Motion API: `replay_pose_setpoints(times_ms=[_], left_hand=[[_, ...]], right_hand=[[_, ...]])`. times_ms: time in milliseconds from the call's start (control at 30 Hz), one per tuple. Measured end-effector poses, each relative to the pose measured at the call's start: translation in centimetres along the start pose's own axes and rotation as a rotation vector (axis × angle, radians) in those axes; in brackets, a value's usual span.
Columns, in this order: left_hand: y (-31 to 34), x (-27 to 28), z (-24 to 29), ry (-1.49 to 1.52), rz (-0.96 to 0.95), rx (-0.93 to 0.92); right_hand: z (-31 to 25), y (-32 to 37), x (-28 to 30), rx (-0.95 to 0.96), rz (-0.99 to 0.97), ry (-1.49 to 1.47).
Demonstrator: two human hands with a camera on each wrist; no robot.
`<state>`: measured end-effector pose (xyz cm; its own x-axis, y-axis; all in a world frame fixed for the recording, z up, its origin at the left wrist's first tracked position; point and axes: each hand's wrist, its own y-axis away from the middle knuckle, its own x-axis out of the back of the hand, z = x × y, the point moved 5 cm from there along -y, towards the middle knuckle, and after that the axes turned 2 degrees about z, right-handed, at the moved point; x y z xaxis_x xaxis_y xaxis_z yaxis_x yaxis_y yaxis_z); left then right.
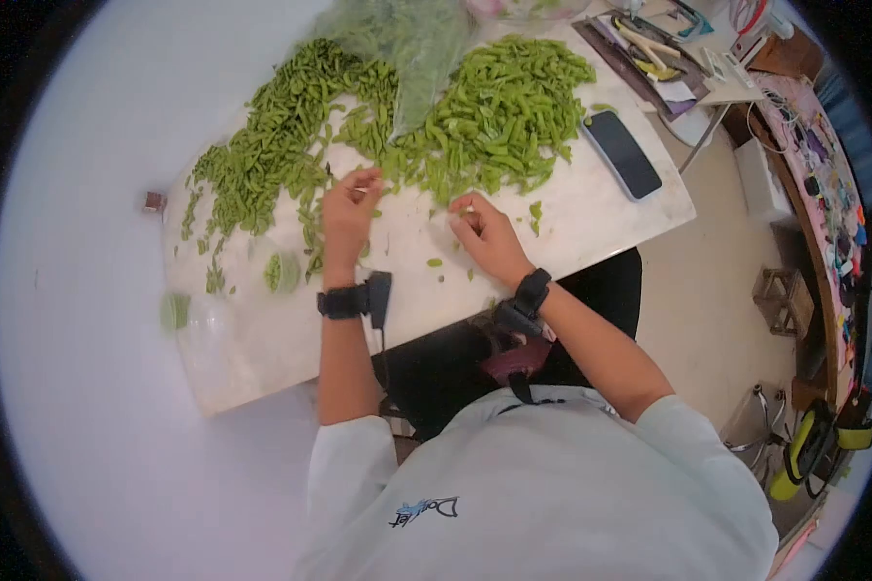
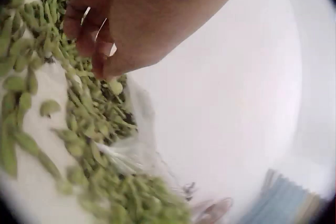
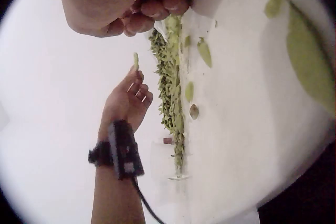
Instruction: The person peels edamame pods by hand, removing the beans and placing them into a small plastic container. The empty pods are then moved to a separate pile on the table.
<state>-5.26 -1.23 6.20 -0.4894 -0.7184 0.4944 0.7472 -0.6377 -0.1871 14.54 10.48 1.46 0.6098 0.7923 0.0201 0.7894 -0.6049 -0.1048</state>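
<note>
My left hand (image 1: 347, 218) is raised over the table, left of centre. Between its thumb and fingertips it pinches a green soybean pod (image 3: 136, 60), which points upward in the right wrist view. My right hand (image 1: 494, 240) hangs above the near part of the table with its fingers curled inward; I cannot tell whether anything is in them. A broad heap of soybean pods (image 1: 523, 111) spreads beyond both hands, and a darker heap of pods (image 1: 271, 155) runs off to the left. A few loose pods (image 3: 205, 51) lie on the white tabletop below the right hand.
A small clear cup of green beans (image 1: 279, 273) is left of my left wrist, with another greenish cup (image 1: 175, 311) near the table's left edge. A plastic bag (image 1: 421, 73) lies over the pods. A phone (image 1: 622, 155) rests at the right; tools (image 1: 649, 48) sit behind it.
</note>
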Motion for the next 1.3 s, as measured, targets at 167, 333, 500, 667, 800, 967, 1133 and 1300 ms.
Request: replay_pose_setpoints(times_ms=[167, 333, 500, 667, 800, 967, 1133, 1300], left_hand=[[5.7, -4.2, 2.1, 0.166, -0.226, 0.168], [6.4, -6.1, 1.5, 0.567, -0.18, 0.157], [6.5, -8.0, -1.9, 0.672, -0.324, 0.196], [6.3, -7.7, -2.9, 0.79, -0.263, 0.195], [6.4, -7.4, -4.0, 0.913, -0.19, 0.172], [6.7, -7.5, -2.3, 0.772, -0.22, 0.213], [6.6, -7.7, -2.9, 0.861, -0.323, 0.165], [6.7, -7.8, -2.7, 0.797, -0.34, 0.176]], right_hand=[[0.3, 0.0, 0.0, 0.024, 0.014, -0.048], [1.5, -0.3, 0.1, -0.018, -0.065, 0.087], [1.3, -0.2, 0.0, -0.007, -0.117, 0.054], [0.5, -0.1, -0.2, 0.007, -0.198, 0.158], [0.5, 0.0, -0.4, 0.033, -0.261, 0.221], [0.7, 0.1, -0.4, -0.006, -0.244, 0.135], [0.7, 0.2, -0.5, 0.001, -0.282, 0.133], [0.5, 0.2, -0.4, 0.009, -0.303, 0.142]])
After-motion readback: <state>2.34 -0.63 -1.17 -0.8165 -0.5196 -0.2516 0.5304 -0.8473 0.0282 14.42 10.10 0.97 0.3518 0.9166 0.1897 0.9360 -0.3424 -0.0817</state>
